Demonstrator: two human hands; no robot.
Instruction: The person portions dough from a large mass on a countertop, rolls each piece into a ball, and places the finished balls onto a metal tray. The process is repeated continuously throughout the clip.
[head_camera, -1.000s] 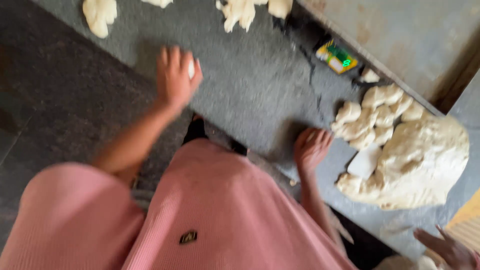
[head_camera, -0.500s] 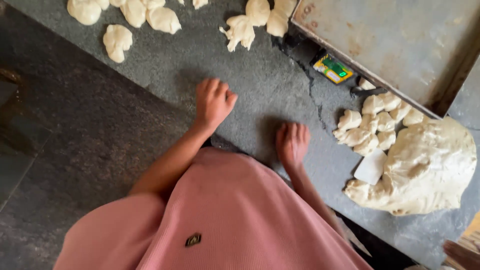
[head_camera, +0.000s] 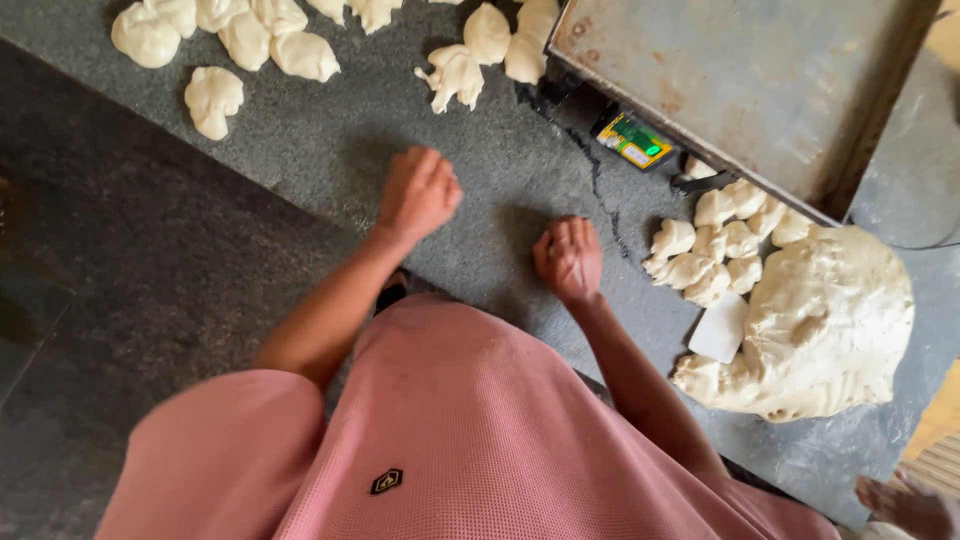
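While both fists (head_camera: 420, 192) press stone, dough pieces (head_camera: 712, 252) lie right.

Just one small flat rectangular packet (head_camera: 634, 141), lying on the dark stone counter (head_camera: 300, 160), tucked against the lower edge of the grey metal tray (head_camera: 740, 90); yellow border, green face, dark end; set askew, just above the cluster of small dough pieces (head_camera: 715, 245).

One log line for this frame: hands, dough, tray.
left hand: on counter | right hand: on counter | dough mass: right | tray: empty
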